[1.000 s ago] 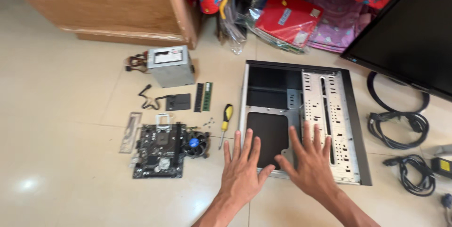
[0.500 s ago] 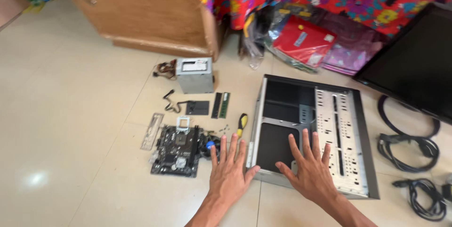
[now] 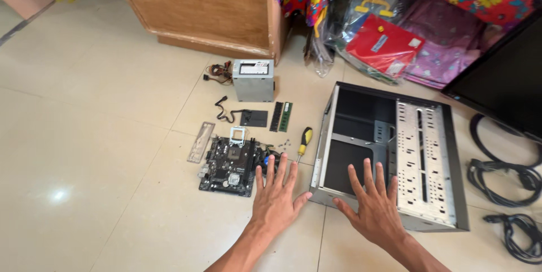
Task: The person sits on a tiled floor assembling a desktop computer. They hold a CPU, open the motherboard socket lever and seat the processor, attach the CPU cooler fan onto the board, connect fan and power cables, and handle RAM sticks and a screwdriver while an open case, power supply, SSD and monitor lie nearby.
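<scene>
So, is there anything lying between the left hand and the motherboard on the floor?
Nothing visible. The left hand hovers open at the right edge of the motherboard, its fingertips over the dark cooler fan beside it. The yellow-handled screwdriver lies further right, out of the way. The right hand is over the open computer case.

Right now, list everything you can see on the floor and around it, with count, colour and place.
computer case: one, black and grey, open, right of centre
motherboard: one, black, left of the case
screwdriver: one, yellow and black handle, between motherboard and case
memory sticks: two, one black and one green, above the screwdriver
power supply: one, grey, by the wooden cabinet
back plate: one, silver, left of the motherboard
monitor: one, black, far right
cables: black, right of the case
hands: left hand spread by the motherboard's near corner, right hand spread over the case's near edge, both empty
</scene>
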